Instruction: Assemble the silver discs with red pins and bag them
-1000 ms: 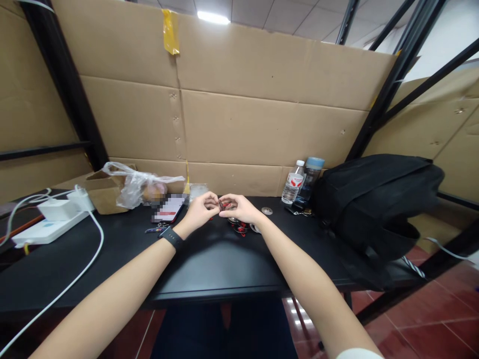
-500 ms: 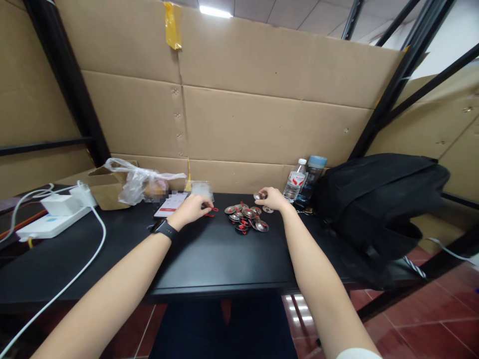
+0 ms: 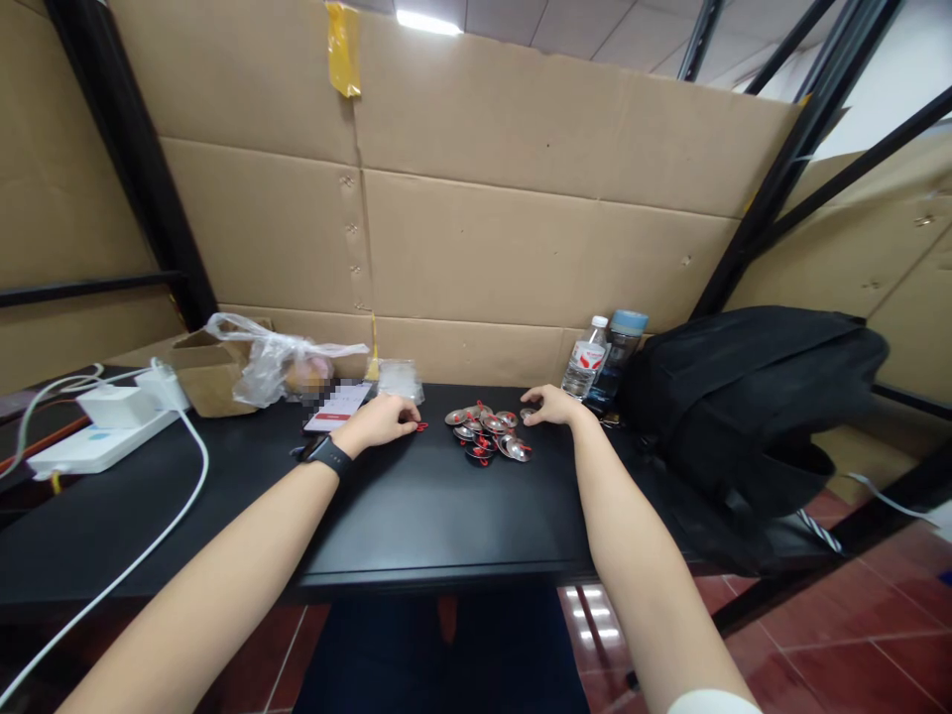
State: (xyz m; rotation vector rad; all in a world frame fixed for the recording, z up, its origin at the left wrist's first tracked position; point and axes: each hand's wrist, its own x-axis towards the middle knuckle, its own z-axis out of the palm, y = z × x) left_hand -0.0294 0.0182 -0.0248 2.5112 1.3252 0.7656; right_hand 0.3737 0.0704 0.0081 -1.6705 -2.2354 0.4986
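Observation:
Small round metal cymbals (image 3: 483, 426) lie in a heap on the black tabletop, with red cord loops at their centres. My left hand (image 3: 387, 418) rests low over the table, left of the heap. Its thumb and fingertips are pinched together at a red cord loop (image 3: 421, 426) that pokes out beside them. To the right of the heap, my right hand (image 3: 556, 405) has thumb and index finger apart around a single metal disc (image 3: 528, 413). That disc is partly hidden by the fingers; I cannot tell whether they touch it.
Behind my left hand lie a phone (image 3: 340, 405) and a clear plastic packet (image 3: 400, 379). A plastic bag (image 3: 268, 362), a small cardboard box (image 3: 212, 377) and a power strip (image 3: 111, 441) stand left. Two bottles (image 3: 586, 362) and a black backpack (image 3: 751, 397) occupy the right.
The cymbal raised in my right hand is no longer seen held up; those fingers have spread near the table. My left hand has lowered slightly, and less red cord shows beside its fingertips.

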